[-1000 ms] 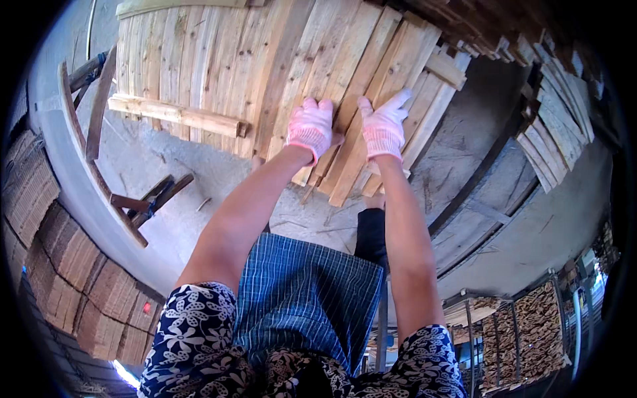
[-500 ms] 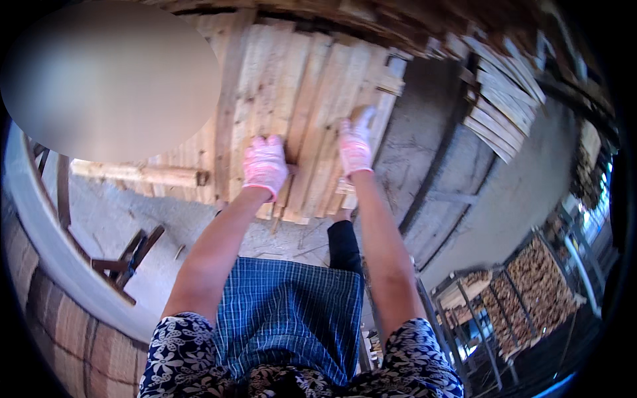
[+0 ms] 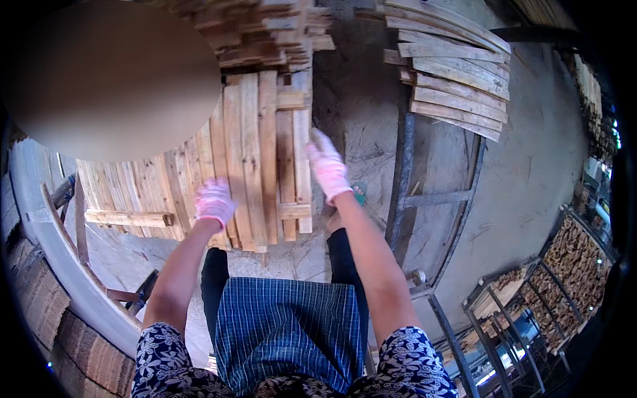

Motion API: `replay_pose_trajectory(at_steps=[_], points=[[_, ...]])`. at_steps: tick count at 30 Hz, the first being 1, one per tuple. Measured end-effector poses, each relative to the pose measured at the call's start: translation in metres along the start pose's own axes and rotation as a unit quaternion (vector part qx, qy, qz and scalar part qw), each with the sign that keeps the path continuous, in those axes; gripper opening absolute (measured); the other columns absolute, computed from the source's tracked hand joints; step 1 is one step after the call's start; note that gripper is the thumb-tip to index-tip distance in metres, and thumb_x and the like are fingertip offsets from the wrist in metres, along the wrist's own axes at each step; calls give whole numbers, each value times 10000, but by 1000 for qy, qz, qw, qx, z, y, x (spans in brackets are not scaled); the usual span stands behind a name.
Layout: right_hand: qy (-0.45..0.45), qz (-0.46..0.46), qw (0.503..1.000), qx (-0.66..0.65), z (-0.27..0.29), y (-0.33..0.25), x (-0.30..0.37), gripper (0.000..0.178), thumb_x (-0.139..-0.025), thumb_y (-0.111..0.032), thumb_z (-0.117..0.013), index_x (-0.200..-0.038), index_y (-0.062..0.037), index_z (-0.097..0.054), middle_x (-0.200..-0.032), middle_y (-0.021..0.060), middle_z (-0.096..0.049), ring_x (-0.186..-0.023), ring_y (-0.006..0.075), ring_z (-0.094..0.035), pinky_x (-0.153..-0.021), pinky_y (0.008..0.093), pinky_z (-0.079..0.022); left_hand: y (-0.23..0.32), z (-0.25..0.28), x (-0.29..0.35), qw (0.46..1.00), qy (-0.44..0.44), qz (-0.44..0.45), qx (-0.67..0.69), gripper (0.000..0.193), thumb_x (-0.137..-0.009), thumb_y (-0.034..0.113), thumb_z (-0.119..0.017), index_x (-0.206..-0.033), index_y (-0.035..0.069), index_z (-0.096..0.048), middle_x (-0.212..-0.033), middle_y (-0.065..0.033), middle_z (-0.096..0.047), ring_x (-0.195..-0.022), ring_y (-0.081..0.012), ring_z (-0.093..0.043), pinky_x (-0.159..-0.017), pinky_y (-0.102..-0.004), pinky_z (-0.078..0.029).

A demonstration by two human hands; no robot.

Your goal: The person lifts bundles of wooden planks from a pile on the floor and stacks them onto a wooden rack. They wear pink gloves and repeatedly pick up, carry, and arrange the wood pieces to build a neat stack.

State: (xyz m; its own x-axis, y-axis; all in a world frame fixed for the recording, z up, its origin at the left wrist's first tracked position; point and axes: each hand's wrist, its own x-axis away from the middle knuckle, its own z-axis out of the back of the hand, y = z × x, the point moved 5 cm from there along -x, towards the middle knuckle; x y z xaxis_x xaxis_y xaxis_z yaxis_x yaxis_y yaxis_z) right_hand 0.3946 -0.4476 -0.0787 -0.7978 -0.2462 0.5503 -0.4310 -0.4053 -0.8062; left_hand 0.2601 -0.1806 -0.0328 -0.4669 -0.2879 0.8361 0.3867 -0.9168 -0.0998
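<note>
— Where are our hands?

— Both are out in front of us in pink gloves. Our left hand (image 3: 213, 201) is curled, knuckles up, on the near edge of the slats (image 3: 255, 159). It looks closed over a slat end, though we cannot tell whether it truly grips.

— And the right?

— Our right hand (image 3: 327, 166) is flat and open, fingers stretched forward, just at the right edge of the same slats. We cannot tell whether it touches the wood or hangs just beside it. The two hands are well apart, one at each side of the panel.

— Where do the slats lie?

— They lie side by side on the concrete floor (image 3: 358, 113), running away from us, with short cross pieces (image 3: 292, 211) over the right part. A loose batten (image 3: 129, 217) lies across the boards to the left.

— What else is around us?

— A tall pile (image 3: 265, 30) of stacked wood rises beyond the slats. To the right, a stack of planks (image 3: 454, 73) rests on a metal frame (image 3: 406, 166). Far right, racks (image 3: 570, 259) hold small cut pieces. Below, we see our blue checked apron (image 3: 285, 328) and flowered sleeves.
</note>
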Motion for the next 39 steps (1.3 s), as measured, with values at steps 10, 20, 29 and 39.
replay_pose_trajectory(at_steps=[10, 20, 29, 39], points=[[231, -154, 814, -510, 329, 113, -48, 746, -991, -545, -488, -1580, -164, -234, -1554, 194, -351, -1453, 370, -309, -1174, 527, -264, 388, 221, -74, 892, 226, -256, 295, 829, -859, 637, -616, -1418, 50, -445, -1454, -259, -451, -1333, -417, -482, -1093, -476, -414], [249, -140, 658, -696, 346, 103, -126, 955, -828, -666, -689, -1514, -108, -327, -1538, 182, -341, -1471, 349, -264, -1208, 576, -226, 507, 238, -154, 922, 280, -27, 267, 1002, -921, 666, -535, -1620, 153, -34, -1648, -149, -243, -1478, -402, -303, -1226, -348, -231], [357, -130, 759, -529, 346, 116, -63, 1163, -810, -411, -830, -1603, -141, -23, -1574, 160, -303, -1378, 356, -410, -1100, 592, -405, 483, 138, -88, 941, 178, -257, 127, 760, -877, 620, -624, -1340, 28, -509, -1340, -255, -515, -1251, -415, -529, -1043, -486, -446], [284, -62, 751, -593, 337, 151, -74, 932, -811, -537, -776, -1530, -190, -295, -1498, 126, -410, -1338, 354, -468, -1078, 567, -441, 593, 196, -128, 914, 74, -350, 191, 939, -808, 719, -647, -1408, 11, -500, -1421, -264, -530, -1335, -387, -507, -1084, -420, -424]])
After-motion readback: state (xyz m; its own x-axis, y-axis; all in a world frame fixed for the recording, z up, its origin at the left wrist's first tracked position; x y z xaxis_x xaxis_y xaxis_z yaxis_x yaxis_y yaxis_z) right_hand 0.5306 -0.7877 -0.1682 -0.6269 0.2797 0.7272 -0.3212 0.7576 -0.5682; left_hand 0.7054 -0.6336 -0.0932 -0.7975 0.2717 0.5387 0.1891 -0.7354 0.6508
